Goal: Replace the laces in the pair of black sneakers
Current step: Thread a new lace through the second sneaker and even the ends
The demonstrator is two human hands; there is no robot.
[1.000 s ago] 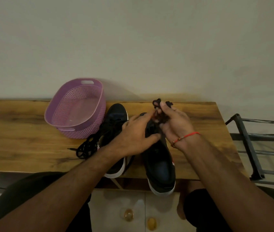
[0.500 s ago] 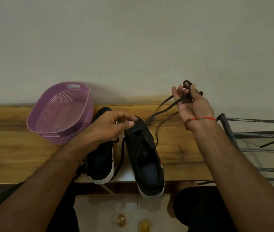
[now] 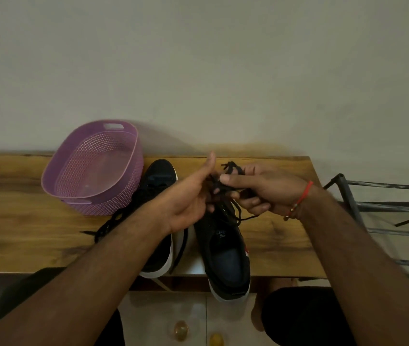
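- Desk: wooden top, set against a pale wall; carries all items below.
- Basket: purple perforated plastic, oval, with handle slots; stands at the left rear of the desk, just beside the left sneaker.
- Loose lace: black, bunched on the desk in front of the basket, touching the left sneaker's side.
- Left sneaker: black with white sole, toe toward the wall, heel at the desk's front edge; largely covered by the left forearm.
- Left hand: raised above the sneakers, thumb extended upward, fingers curled toward the bundled lace; whether they actually pinch it is hard to tell, as the fingertips are hidden.
- Bundled lace: black, gathered between both hands, strands trailing down to the right sneaker.
- Right sneaker: black, white sole, red side accent; heel overhangs the desk's front edge.
- Right hand: fingers curled round the bundled lace; red thread bracelet on the wrist.
- Metal rack: dark frame, right of the desk.
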